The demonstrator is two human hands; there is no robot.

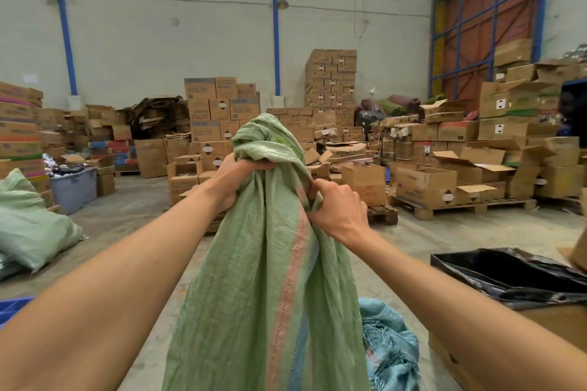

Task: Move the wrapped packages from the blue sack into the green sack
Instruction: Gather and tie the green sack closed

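Observation:
A green woven sack [260, 279] with a red and blue stripe hangs in front of me, held up by its bunched top. My left hand [236, 179] grips the gathered cloth on the left. On the right, my right hand [338, 211] pinches a fold of the same sack. The blue sack [389, 346], crumpled with a frayed edge, lies low on the floor just right of the green one, partly hidden behind it. No wrapped packages show.
A box lined with black plastic [514, 273] stands at the right. Another filled green sack [31, 232] lies at the left beside a grey tub [74, 189]. Stacked cardboard boxes [330, 82] and pallets [460, 206] fill the back. A blue crate corner [11, 308] is at lower left.

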